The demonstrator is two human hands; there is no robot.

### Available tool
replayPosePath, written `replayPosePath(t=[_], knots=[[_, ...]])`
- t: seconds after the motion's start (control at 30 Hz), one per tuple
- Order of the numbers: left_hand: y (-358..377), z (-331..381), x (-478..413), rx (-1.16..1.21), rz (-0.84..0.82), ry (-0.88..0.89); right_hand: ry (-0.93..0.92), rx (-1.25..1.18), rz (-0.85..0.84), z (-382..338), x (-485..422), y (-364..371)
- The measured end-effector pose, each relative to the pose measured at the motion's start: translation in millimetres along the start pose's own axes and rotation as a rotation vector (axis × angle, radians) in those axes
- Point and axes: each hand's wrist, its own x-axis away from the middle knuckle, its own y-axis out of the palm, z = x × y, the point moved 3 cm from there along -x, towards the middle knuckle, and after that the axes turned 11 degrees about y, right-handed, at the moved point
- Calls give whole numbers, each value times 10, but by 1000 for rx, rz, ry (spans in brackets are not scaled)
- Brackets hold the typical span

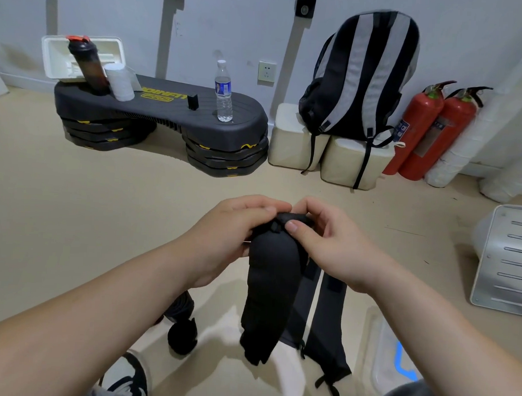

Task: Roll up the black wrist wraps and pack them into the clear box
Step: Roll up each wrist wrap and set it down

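Observation:
A black wrist wrap hangs down from both my hands in the middle of the view. My left hand grips its top end from the left. My right hand pinches the same folded top end between thumb and fingers. Two more black wraps lie flat on the floor below, stretched towards me. A rolled black wrap sits on the floor at the lower left. The clear box, with a blue clasp, lies at the lower right, partly hidden by my right forearm.
A black step platform stands ahead with a water bottle, a shaker bottle and a white roll on it. A striped backpack rests on white blocks. Two red fire extinguishers lean at the wall. A grey metal case sits right.

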Motion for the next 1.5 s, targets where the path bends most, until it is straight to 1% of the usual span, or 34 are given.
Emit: replayPosePath(t=[0.03,0.1,0.17,0.27,0.4,0.47,0.5,0.63,0.73,0.83,0.93,1.03,1.1,1.13,1.2,1.3,1.37,1.43,1.5], knots=[[0,-20,-13,37,8,-31,-40,40,23,0,-4,5],[-5,-72,-31,7,17,-70,-120,103,56,-6,-2,17],[-4,-123,-39,-8,-41,-117,-188,192,95,-6,2,18],[-41,-139,-53,2,-154,-151,-214,265,128,4,-1,-5],[-54,-100,-68,-25,-203,-103,-203,312,132,-14,-14,-42],[-63,-85,-71,-81,-181,-44,-191,307,122,-11,-20,-19],[-69,-72,-70,-122,-160,-5,-166,250,98,-6,-20,3],[-40,-72,-46,-248,-71,115,85,-194,-42,8,-12,15],[10,-99,-22,-311,-55,192,236,-400,-224,-10,39,-11],[52,-105,-12,-393,-59,319,287,-440,-342,32,62,-14],[126,-92,-6,-535,-107,501,272,-478,-365,88,92,-74],[175,-77,-20,-689,-168,682,263,-456,-386,87,176,-153],[207,-97,-36,-743,-201,711,285,-410,-389,119,219,-187],[227,-122,-41,-730,-210,681,288,-370,-379,139,233,-199],[276,-177,-54,-626,-203,548,279,-315,-331,188,242,-216],[326,-195,-89,-399,-133,300,265,-369,-190,235,239,-219],[361,-211,-95,-195,-102,101,232,-398,-104,266,223,-215],[417,-264,-82,-13,-94,-83,171,-306,-14,297,199,-227],[469,-329,-77,104,-106,-190,90,-117,50,297,189,-258]])
